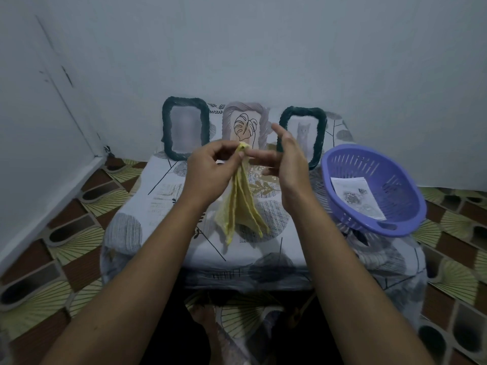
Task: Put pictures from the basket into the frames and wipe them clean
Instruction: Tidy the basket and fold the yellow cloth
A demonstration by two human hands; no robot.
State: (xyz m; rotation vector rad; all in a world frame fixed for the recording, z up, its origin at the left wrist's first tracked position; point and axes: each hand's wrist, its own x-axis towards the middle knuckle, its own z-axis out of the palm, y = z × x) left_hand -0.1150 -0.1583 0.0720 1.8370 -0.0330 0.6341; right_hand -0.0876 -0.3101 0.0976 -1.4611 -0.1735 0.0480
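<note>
Forearms (147, 259) reach over the table (163, 206). Left hand (208, 177) pinches the cloth (241, 204) by its top corner, the rest dangling below the fingertips. Right hand (288, 167) is loose, fingers straight, just beside it. Frames (184, 100) stand behind, and a picture (355, 196) lies in the basket (411, 206).

Left hand (208, 172) dangles a yellow cloth (241, 206) over the bench (158, 204); right hand (287, 164) is open beside it.
Left fingers (224, 150) pinch the cloth's top corner. Against the wall stand a dark green frame (166, 127) with a blurred picture, a lilac frame (228, 114) with a leaf drawing and a green frame (320, 133) with a cat. The purple basket (395, 185) on the right holds one picture (355, 196).
</note>
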